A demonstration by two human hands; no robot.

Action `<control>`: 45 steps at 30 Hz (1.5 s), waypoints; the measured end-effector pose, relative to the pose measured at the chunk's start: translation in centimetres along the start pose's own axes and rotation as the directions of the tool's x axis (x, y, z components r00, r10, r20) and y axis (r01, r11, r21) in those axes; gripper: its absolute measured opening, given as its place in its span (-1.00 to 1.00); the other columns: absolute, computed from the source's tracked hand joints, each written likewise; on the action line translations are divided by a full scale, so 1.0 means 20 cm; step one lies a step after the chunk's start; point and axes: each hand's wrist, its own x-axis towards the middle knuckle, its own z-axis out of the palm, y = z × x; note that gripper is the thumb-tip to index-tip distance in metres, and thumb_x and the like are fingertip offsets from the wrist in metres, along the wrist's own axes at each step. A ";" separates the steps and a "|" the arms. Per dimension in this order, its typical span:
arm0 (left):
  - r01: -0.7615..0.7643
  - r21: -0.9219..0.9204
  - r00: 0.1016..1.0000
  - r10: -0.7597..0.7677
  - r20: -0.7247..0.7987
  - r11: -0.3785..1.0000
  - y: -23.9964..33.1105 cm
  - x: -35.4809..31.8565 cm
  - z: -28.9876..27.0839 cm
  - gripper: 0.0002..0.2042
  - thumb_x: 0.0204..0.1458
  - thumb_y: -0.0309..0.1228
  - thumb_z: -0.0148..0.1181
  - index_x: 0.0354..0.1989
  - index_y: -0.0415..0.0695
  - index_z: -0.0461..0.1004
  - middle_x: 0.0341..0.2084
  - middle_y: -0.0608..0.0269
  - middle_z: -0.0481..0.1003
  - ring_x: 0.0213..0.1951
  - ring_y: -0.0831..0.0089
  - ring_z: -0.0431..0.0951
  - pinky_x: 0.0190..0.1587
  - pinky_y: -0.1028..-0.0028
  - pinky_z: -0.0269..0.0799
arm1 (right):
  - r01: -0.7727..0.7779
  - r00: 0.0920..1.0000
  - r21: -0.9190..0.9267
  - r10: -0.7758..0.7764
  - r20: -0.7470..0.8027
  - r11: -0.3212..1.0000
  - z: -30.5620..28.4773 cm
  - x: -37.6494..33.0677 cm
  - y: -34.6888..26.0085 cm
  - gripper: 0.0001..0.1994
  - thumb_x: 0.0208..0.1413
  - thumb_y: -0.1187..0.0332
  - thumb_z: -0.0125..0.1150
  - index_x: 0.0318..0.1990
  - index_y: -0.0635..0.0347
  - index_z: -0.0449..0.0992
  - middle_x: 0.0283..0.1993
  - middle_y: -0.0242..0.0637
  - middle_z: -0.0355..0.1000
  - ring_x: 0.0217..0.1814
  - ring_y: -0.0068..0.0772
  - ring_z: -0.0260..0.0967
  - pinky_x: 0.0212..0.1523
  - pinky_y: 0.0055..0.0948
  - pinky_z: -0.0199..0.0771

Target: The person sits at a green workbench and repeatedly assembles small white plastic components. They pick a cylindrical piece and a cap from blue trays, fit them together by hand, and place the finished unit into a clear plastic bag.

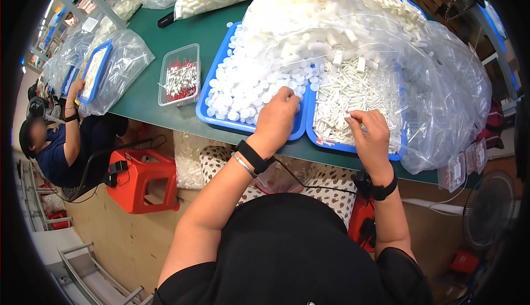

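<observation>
Over blue trays point(337, 146), right hand point(372, 133) pinches fingers point(359, 116) together, left hand's point(276, 118) grip is unclear; white label point(89, 24) illegible.

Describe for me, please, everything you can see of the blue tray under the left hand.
The blue tray looks like plastic, with rounded near corners and a raised rim. It lies on the green table near its edge, filled with a heap of round, whitish pieces. A clear bag of white cylinders hides its far right part. A second blue tray sits close on its right. The left hand reaches over its near right part.
</observation>
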 end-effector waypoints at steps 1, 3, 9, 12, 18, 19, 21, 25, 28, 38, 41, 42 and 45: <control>0.001 -0.002 1.000 -0.001 0.004 1.000 0.01 0.00 0.00 -0.88 0.02 -0.57 0.19 -0.25 -0.23 0.51 -0.18 0.10 0.43 -0.26 0.02 0.54 -0.23 0.19 0.49 | -0.005 1.000 0.017 0.005 -0.007 1.000 -0.01 0.00 -0.01 -0.90 0.00 0.48 0.36 -0.32 0.22 0.57 -0.41 -0.30 0.49 -0.32 -0.27 0.38 -0.24 -0.33 0.35; -0.050 0.049 0.998 0.048 0.040 0.998 0.00 0.01 -0.02 -0.87 0.02 -0.57 0.19 -0.24 -0.25 0.50 -0.16 0.08 0.43 -0.23 0.01 0.54 -0.21 0.20 0.49 | -0.025 1.000 0.067 0.026 -0.010 0.997 -0.01 -0.01 -0.03 -0.91 0.01 0.48 0.36 -0.33 0.23 0.57 -0.43 -0.30 0.48 -0.34 -0.29 0.37 -0.26 -0.35 0.34; -0.066 -0.011 0.997 0.066 0.049 0.998 -0.02 0.01 -0.05 -0.87 0.00 -0.57 0.20 -0.27 -0.29 0.45 -0.17 0.05 0.42 -0.25 0.04 0.53 -0.20 0.21 0.49 | -0.086 0.996 0.165 0.081 0.038 0.983 0.00 -0.03 -0.08 -0.91 0.02 0.48 0.35 -0.34 0.25 0.56 -0.46 -0.30 0.45 -0.39 -0.33 0.34 -0.32 -0.37 0.33; -0.030 -0.164 0.999 0.025 -0.037 0.986 -0.02 0.00 -0.08 -0.84 -0.02 -0.55 0.25 -0.27 -0.30 0.45 -0.20 0.03 0.45 -0.28 0.05 0.54 -0.21 0.24 0.50 | -0.110 0.993 0.185 0.098 0.070 0.977 0.00 -0.04 -0.11 -0.91 0.03 0.48 0.34 -0.34 0.25 0.55 -0.46 -0.29 0.44 -0.40 -0.30 0.33 -0.34 -0.35 0.33; 0.354 -0.712 0.933 -0.279 0.226 0.606 0.05 -0.07 -0.14 -0.77 0.16 -0.44 0.23 -0.07 -0.28 0.48 -0.18 0.11 0.56 -0.22 0.37 0.62 -0.15 0.44 0.54 | -0.065 0.995 0.184 0.049 0.091 0.981 0.02 -0.09 -0.17 -0.92 0.03 0.50 0.32 -0.34 0.24 0.52 -0.43 -0.25 0.42 -0.40 -0.18 0.33 -0.35 -0.30 0.31; 0.460 -0.826 0.878 -0.304 0.370 0.325 0.07 -0.10 -0.16 -0.76 0.19 -0.42 0.21 -0.04 -0.28 0.48 -0.17 0.12 0.57 -0.21 0.41 0.62 -0.13 0.46 0.55 | -0.041 0.995 0.173 0.025 0.093 0.984 0.01 -0.08 -0.19 -0.92 0.03 0.50 0.31 -0.33 0.24 0.52 -0.43 -0.25 0.42 -0.39 -0.17 0.33 -0.35 -0.29 0.31; 0.557 -0.831 0.793 -0.300 0.531 0.001 0.12 -0.17 -0.19 -0.68 0.24 -0.37 0.15 0.08 -0.30 0.43 -0.15 0.16 0.56 -0.20 0.51 0.60 -0.09 0.54 0.56 | 0.007 0.995 0.160 -0.023 0.100 0.987 0.00 -0.08 -0.23 -0.91 0.03 0.50 0.31 -0.32 0.23 0.52 -0.42 -0.25 0.42 -0.39 -0.16 0.34 -0.34 -0.28 0.30; 0.548 -0.778 0.759 -0.207 0.617 -0.307 0.12 -0.30 -0.15 -0.59 0.29 -0.31 0.07 0.20 -0.32 0.33 -0.15 0.21 0.55 -0.20 0.60 0.56 -0.11 0.58 0.53 | 0.109 0.983 0.137 -0.127 0.132 0.985 0.01 -0.10 -0.26 -0.90 0.02 0.49 0.32 -0.31 0.21 0.52 -0.42 -0.27 0.42 -0.39 -0.19 0.34 -0.32 -0.27 0.29; 0.513 -0.763 0.753 -0.220 0.620 -0.394 0.12 -0.34 -0.13 -0.58 0.30 -0.28 0.05 0.21 -0.32 0.32 -0.15 0.23 0.55 -0.23 0.62 0.52 -0.16 0.61 0.49 | 0.145 0.972 0.113 -0.162 0.167 0.983 0.02 -0.11 -0.27 -0.90 0.02 0.49 0.32 -0.32 0.20 0.52 -0.43 -0.28 0.41 -0.39 -0.21 0.34 -0.32 -0.27 0.28; 0.565 -0.782 0.746 -0.243 0.620 -0.262 0.12 -0.35 -0.14 -0.59 0.29 -0.33 0.09 0.20 -0.33 0.35 -0.15 0.24 0.54 -0.23 0.64 0.50 -0.14 0.62 0.46 | 0.127 0.972 0.090 -0.142 0.186 0.988 0.01 -0.11 -0.27 -0.91 0.04 0.48 0.31 -0.32 0.22 0.51 -0.43 -0.27 0.40 -0.39 -0.21 0.33 -0.32 -0.27 0.27; 0.561 -0.781 0.747 -0.237 0.621 -0.276 0.12 -0.36 -0.13 -0.60 0.28 -0.34 0.09 0.20 -0.34 0.35 -0.15 0.23 0.54 -0.22 0.64 0.50 -0.13 0.61 0.46 | 0.152 0.966 0.080 -0.166 0.201 0.985 0.01 -0.11 -0.27 -0.91 0.04 0.47 0.30 -0.33 0.22 0.50 -0.43 -0.27 0.40 -0.39 -0.20 0.33 -0.33 -0.27 0.27; 0.552 -0.781 0.749 -0.239 0.618 -0.292 0.11 -0.36 -0.13 -0.60 0.28 -0.34 0.09 0.20 -0.34 0.35 -0.15 0.22 0.54 -0.22 0.63 0.50 -0.12 0.61 0.46 | 0.158 0.965 0.086 -0.172 0.200 0.984 0.01 -0.11 -0.27 -0.91 0.05 0.47 0.30 -0.34 0.22 0.50 -0.43 -0.27 0.39 -0.40 -0.20 0.32 -0.33 -0.26 0.27; 0.539 -0.781 0.748 -0.247 0.616 -0.316 0.12 -0.36 -0.13 -0.59 0.28 -0.35 0.09 0.21 -0.35 0.34 -0.15 0.21 0.54 -0.22 0.62 0.51 -0.12 0.60 0.46 | 0.156 0.964 0.092 -0.172 0.201 0.983 0.02 -0.11 -0.27 -0.92 0.08 0.46 0.28 -0.34 0.22 0.49 -0.44 -0.26 0.38 -0.40 -0.19 0.32 -0.33 -0.26 0.26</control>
